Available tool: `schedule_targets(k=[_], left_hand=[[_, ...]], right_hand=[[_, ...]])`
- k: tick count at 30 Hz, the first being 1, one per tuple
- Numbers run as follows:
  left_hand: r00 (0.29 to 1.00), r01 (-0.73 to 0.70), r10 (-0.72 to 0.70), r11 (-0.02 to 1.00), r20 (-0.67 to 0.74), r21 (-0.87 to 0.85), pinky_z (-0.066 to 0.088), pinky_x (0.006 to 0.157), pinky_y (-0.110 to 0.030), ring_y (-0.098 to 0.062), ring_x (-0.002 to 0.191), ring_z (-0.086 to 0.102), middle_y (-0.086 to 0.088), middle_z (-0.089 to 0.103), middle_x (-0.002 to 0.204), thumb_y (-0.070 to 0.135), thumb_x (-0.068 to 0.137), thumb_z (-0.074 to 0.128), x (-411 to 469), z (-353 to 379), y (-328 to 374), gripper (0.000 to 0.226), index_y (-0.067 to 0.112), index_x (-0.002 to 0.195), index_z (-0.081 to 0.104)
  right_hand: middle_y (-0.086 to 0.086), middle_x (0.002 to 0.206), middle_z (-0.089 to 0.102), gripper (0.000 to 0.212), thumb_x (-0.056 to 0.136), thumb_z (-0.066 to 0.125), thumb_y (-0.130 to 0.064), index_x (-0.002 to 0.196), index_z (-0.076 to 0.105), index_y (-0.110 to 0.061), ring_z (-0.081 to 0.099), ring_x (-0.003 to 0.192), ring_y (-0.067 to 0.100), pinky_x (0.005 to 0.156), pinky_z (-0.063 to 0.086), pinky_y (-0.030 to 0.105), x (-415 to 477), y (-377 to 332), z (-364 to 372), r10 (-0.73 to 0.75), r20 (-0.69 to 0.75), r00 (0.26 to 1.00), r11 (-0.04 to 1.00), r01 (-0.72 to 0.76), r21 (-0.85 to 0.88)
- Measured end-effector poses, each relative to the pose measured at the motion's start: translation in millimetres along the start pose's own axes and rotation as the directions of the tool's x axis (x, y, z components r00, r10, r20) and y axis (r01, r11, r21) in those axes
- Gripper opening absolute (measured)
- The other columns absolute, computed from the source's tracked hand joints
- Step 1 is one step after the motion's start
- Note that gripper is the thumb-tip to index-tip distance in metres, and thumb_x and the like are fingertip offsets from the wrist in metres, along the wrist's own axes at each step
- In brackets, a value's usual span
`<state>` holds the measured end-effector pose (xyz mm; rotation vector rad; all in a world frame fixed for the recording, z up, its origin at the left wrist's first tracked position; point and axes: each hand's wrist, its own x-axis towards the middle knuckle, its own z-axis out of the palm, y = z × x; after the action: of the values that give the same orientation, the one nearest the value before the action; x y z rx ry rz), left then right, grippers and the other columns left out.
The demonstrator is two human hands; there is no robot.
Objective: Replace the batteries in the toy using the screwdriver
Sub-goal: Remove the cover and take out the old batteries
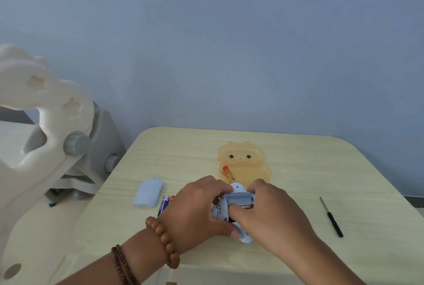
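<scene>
Toy (237,188) between left hand (195,206), right hand (271,214)

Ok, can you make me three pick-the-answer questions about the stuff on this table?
1. Where is the thin black screwdriver? A lying on the pale wooden table B on the floor C in a cup
2. What colour is the bear-shaped plastic tray? A green B see-through orange C black
3. The small light-blue toy's battery compartment is: A open B covered C taped
Answers: A, it lies on the table right of the toy; B, it looks orange; A, a battery shows inside and the light-blue cover lies aside.
</scene>
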<state>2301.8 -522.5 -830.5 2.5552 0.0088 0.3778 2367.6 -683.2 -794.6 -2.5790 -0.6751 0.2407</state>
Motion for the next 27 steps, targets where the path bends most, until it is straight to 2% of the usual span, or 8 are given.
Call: schedule_targets(k=[4,8,16,19,21,24,27], left_hand=[[1.000,-0.017,0.017,1.000,-0.004,0.000,0.054,0.076,-0.030,-0.003,0.085,0.060,0.016,0.061,0.096,0.058,0.056,0.087,1,2,0,0.070,0.031,0.116,0.063],[1.000,-0.009,0.009,1.000,0.015,0.002,0.051,0.076,-0.024,-0.001,0.084,0.059,0.020,0.060,0.093,0.057,0.054,0.089,2,1,1,0.067,0.031,0.111,0.064],[0.999,0.018,-0.016,0.999,0.042,-0.046,0.050,0.084,-0.022,0.001,0.092,0.059,0.021,0.060,0.100,0.054,0.056,0.090,2,-1,1,0.073,0.034,0.120,0.061],[0.999,0.020,-0.017,0.999,0.049,-0.048,0.051,0.085,-0.026,-0.001,0.092,0.059,0.021,0.060,0.101,0.055,0.057,0.089,1,-1,0,0.072,0.034,0.120,0.060],[0.999,0.009,-0.007,0.999,0.048,-0.046,0.052,0.084,-0.028,-0.002,0.091,0.060,0.019,0.061,0.101,0.055,0.057,0.089,0,-3,0,0.072,0.033,0.119,0.060],[0.998,0.002,0.001,0.999,0.058,-0.039,0.052,0.084,-0.031,-0.003,0.091,0.060,0.016,0.062,0.102,0.058,0.058,0.086,1,-3,1,0.071,0.033,0.120,0.060],[0.997,-0.004,0.007,0.999,0.071,-0.046,0.052,0.084,-0.032,-0.004,0.091,0.060,0.016,0.062,0.102,0.060,0.058,0.084,2,-2,1,0.069,0.035,0.118,0.060]], right_hand=[[-0.008,0.101,0.058,0.045,0.079,0.055,-0.060,0.107,0.052,-0.024,0.060,0.090,0.016,0.071,0.050,0.032,-3,-8,-6,-0.010,0.001,1.000,0.998,0.010,-0.064],[-0.007,0.092,0.056,0.045,0.079,0.055,-0.063,0.095,0.048,-0.022,0.060,0.087,0.018,0.065,0.042,0.032,0,-13,-10,-0.004,0.039,0.999,0.993,0.008,-0.118],[-0.010,0.096,0.062,0.045,0.077,0.051,-0.062,0.104,0.055,-0.026,0.063,0.086,0.013,0.066,0.047,0.031,0,-5,-18,0.028,0.099,0.995,0.998,-0.022,-0.063],[-0.011,0.113,0.058,0.047,0.081,0.053,-0.059,0.117,0.047,-0.030,0.060,0.098,0.013,0.076,0.052,0.033,-5,0,-14,-0.022,0.044,0.999,0.997,0.026,-0.073],[-0.018,0.127,0.046,0.045,0.084,0.058,-0.054,0.122,0.043,-0.036,0.052,0.112,0.009,0.081,0.051,0.028,-10,6,-12,-0.130,-0.012,0.991,0.988,0.129,-0.080],[-0.028,0.146,0.028,0.024,0.090,0.062,-0.047,0.112,0.057,-0.042,0.030,0.137,0.000,0.094,0.045,0.021,-10,14,-15,-0.327,-0.031,0.944,0.937,0.320,-0.139],[-0.025,0.155,0.029,0.022,0.093,0.064,-0.046,0.113,0.071,-0.040,0.021,0.145,0.000,0.109,0.037,0.027,0,19,-14,-0.368,0.055,0.928,0.917,0.372,-0.140]])
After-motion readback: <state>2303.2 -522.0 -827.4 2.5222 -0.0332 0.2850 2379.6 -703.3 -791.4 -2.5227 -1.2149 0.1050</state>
